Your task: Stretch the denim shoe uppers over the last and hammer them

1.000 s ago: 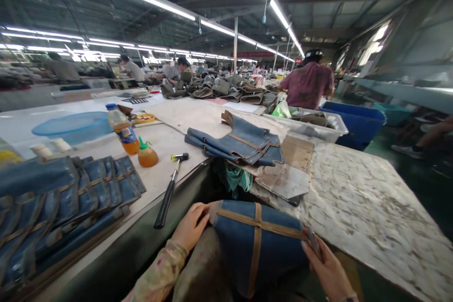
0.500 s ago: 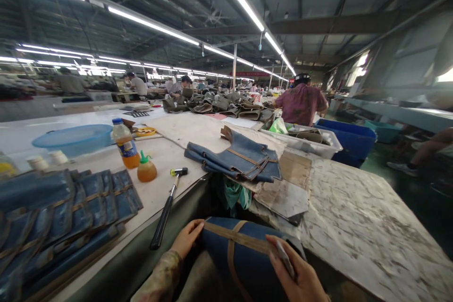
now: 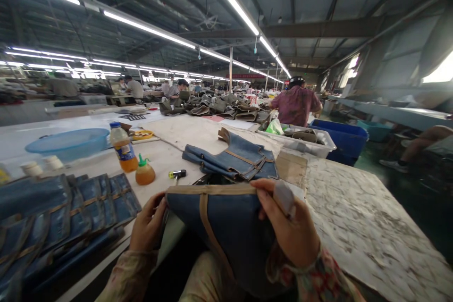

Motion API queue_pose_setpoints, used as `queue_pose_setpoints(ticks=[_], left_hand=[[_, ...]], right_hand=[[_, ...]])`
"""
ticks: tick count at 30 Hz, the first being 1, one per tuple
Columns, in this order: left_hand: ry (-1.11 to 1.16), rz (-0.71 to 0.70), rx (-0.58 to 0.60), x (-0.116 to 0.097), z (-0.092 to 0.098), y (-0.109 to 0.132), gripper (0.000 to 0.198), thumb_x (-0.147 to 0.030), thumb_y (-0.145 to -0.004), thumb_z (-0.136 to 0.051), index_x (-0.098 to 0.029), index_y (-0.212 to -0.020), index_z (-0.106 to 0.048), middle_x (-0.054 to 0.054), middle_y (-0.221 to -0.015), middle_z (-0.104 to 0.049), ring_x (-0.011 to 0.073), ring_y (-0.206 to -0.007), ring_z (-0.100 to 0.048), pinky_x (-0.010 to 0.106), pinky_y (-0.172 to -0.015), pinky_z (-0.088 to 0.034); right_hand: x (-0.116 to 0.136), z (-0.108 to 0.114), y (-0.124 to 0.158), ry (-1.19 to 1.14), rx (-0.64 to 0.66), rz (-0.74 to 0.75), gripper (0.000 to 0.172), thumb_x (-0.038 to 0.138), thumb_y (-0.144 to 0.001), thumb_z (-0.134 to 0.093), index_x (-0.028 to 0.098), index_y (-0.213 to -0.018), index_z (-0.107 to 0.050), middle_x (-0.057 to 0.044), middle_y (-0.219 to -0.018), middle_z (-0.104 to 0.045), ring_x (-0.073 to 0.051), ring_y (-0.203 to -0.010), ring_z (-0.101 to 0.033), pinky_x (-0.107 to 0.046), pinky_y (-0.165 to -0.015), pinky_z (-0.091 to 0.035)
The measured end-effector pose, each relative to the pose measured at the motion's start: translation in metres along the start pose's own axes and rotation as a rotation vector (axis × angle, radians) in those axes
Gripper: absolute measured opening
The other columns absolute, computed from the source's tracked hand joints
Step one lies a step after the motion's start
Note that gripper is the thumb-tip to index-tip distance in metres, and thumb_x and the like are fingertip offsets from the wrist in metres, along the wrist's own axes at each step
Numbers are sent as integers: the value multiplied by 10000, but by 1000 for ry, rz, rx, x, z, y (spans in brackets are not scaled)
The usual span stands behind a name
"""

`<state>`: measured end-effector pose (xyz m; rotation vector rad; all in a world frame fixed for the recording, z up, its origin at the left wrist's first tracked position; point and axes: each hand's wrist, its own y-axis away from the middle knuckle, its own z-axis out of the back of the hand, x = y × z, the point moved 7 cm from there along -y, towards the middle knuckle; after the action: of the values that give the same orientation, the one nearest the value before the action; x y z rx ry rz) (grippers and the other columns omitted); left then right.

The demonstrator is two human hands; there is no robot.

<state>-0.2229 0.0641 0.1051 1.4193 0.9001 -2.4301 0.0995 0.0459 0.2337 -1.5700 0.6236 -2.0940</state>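
A blue leather-like panel (image 3: 226, 226) with tan strips hangs upright over my lap, its top edge folded along one strip. My left hand (image 3: 150, 224) pinches its upper left corner. At the upper right, my right hand (image 3: 292, 226) grips the same edge between thumb and fingers. A pale, flat, rounded tool (image 3: 284, 197) is also tucked in the right hand; its kind is unclear. Just beyond the panel lies a hammer (image 3: 177, 174), its handle mostly hidden. Similar blue panels (image 3: 235, 153) are stacked on the table ahead.
Overlapping blue pieces (image 3: 81, 207) cover the table at left. Behind them stand a bottle of orange liquid (image 3: 123, 148), a green-tipped squeeze bottle (image 3: 145, 174) and a blue basin (image 3: 69, 144). A white bin (image 3: 318, 149) and a co-worker (image 3: 296, 104) are farther right.
Both hands have lifted the panel from the lap toward me, so its strip edge now runs across the top. The panel now covers most of the hammer handle.
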Motion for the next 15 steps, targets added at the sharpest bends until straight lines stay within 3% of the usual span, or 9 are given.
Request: queue_pose_setpoints(ticks=[2, 4, 7, 9, 12, 15], left_hand=[[-224, -142, -9, 6, 10, -2, 441, -515, -754, -451, -195, -1020, -597, 75, -1052, -600, 249, -1003, -537, 371, -905, -418], [-426, -225, 0, 27, 11, 2, 433, -477, -751, -449, -201, -1048, -601, 95, -1101, -575, 271, -1052, -514, 416, -950, -386], [-601, -242, 133, 68, -5, 15, 421, -411, -733, -469, -218, -1081, -605, 101, -1156, -550, 277, -1063, -518, 425, -935, -409], [-644, -274, 189, 83, -16, 24, 403, -326, -719, -464, -210, -1074, -614, 101, -1194, -527, 271, -1089, -508, 409, -943, -412], [-657, -324, 137, 85, -20, 26, 417, -196, -668, -425, -183, -1032, -628, 113, -1202, -514, 262, -1083, -513, 396, -939, -419], [-639, -377, 74, 77, -21, 13, 426, -151, -638, -405, -154, -999, -631, 135, -1198, -508, 257, -1058, -523, 391, -933, -422]], right_hand=[[-14, -4, -16, -80, -45, -34, 237, 349, -820, -502, 176, -910, -638, 31, -532, -533, -83, -471, -516, -175, -454, -439], [-33, -11, -30, -157, -73, -78, 262, 374, -799, -523, 158, -894, -635, 28, -535, -527, -78, -454, -489, -187, -444, -420], [-50, -18, -50, -243, -144, -105, 284, 382, -781, -543, 142, -908, -629, 25, -556, -535, -60, -421, -438, -192, -425, -388], [-46, -18, -65, -279, -196, -62, 281, 377, -775, -550, 148, -920, -627, 23, -579, -543, -57, -436, -445, -188, -429, -382], [-32, -19, -85, -296, -223, 21, 257, 367, -769, -544, 159, -893, -631, 24, -601, -545, -62, -473, -477, -184, -442, -389], [-33, -28, -95, -323, -207, 4, 257, 368, -756, -539, 161, -880, -627, 24, -612, -544, -72, -491, -505, -189, -446, -397]])
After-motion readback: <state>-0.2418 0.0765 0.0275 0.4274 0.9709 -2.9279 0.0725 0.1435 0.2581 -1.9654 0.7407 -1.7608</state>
